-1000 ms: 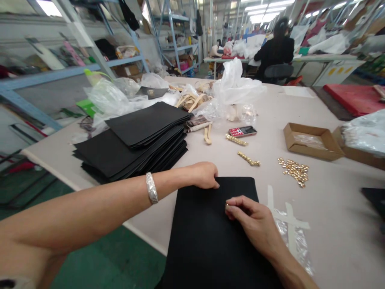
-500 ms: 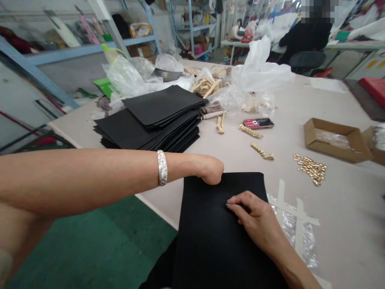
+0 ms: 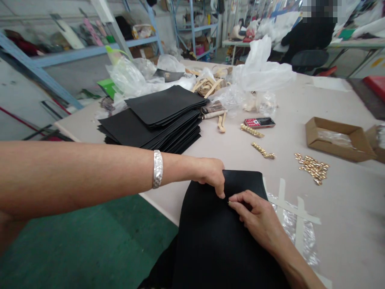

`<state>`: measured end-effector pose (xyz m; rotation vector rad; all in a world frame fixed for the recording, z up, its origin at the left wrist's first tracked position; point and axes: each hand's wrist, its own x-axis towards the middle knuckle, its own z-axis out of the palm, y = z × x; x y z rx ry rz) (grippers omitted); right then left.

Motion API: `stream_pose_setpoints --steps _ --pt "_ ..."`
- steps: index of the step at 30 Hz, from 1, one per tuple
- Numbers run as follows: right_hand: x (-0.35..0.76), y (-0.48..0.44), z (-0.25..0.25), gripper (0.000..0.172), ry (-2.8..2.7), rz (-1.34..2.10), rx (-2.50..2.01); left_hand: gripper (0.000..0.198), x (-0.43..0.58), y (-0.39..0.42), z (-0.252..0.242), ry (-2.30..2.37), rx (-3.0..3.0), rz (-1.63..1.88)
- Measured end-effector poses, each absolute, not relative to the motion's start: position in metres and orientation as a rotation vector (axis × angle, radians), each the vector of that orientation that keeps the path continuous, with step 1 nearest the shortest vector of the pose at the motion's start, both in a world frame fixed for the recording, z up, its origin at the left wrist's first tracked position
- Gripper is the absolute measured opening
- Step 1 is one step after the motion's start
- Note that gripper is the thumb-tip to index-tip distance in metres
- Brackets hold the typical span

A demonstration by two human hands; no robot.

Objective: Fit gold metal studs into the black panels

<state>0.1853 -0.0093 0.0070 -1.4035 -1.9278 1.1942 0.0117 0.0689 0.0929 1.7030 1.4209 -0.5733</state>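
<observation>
A black felt sheet (image 3: 210,241) lies at the table's near edge in front of me. My left hand (image 3: 212,174), with a silver bangle on its wrist, pinches the sheet's top edge and lifts it slightly. My right hand (image 3: 255,216) rests on the sheet just below, fingers curled and pinched on a tiny gold piece whose shape I cannot make out. The two hands nearly touch.
A stack of black sheets (image 3: 156,120) sits left of centre. Gold chain pieces (image 3: 313,167), two short chains (image 3: 263,151), a red phone (image 3: 259,122), a cardboard box (image 3: 335,138), plastic bags (image 3: 258,72) and tape strips (image 3: 297,216) lie around. A person sits at a far table (image 3: 313,34).
My left hand has slid toward the right hand and now pinches and raises the sheet's top edge. The right hand stays almost where it was.
</observation>
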Motion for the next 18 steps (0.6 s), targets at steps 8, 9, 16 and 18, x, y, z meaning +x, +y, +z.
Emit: stream_pose_setpoints --steps 8,9,16,18 --pt "0.188 -0.009 0.007 0.015 -1.794 1.36 -1.335 0.043 0.004 0.067 0.061 1.226 1.311 -0.473" --pt "0.188 -0.01 0.006 0.014 -1.807 1.348 -1.322 0.041 0.004 0.067 0.06 1.234 1.288 -0.459" --pt "0.188 -0.009 0.005 0.012 -1.874 1.29 -1.3 0.029 0.003 0.06 0.059 1.302 1.212 -0.316" --pt "0.186 -0.01 0.006 0.011 -1.882 1.271 -1.309 0.025 0.005 0.056 0.062 1.322 1.22 -0.273"
